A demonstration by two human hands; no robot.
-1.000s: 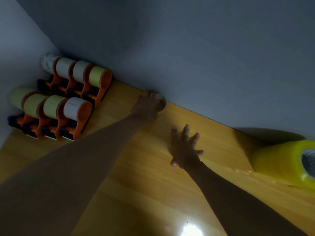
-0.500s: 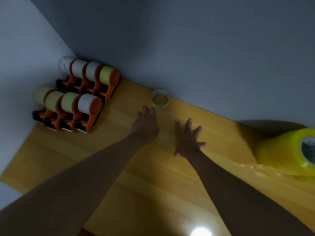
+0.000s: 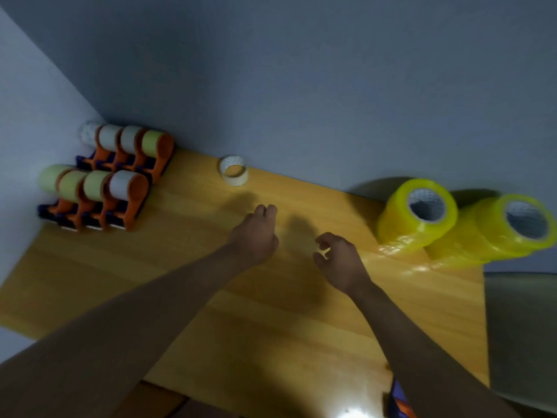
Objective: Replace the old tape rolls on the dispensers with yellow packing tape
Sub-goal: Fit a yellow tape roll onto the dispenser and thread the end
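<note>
With left hand [image 3: 254,236] and right hand [image 3: 339,260] loosely curled and empty, best to reach right for the nearest yellow tape stack [image 3: 413,218] and grasp it around the outside.

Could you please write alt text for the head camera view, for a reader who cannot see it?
Two bare hands, left hand and right hand, hover empty over a wooden table. Orange tape dispensers stand in two rows in the left corner, a small nearly spent white tape roll by the wall, and stacked yellow packing tape rolls at right.
</note>
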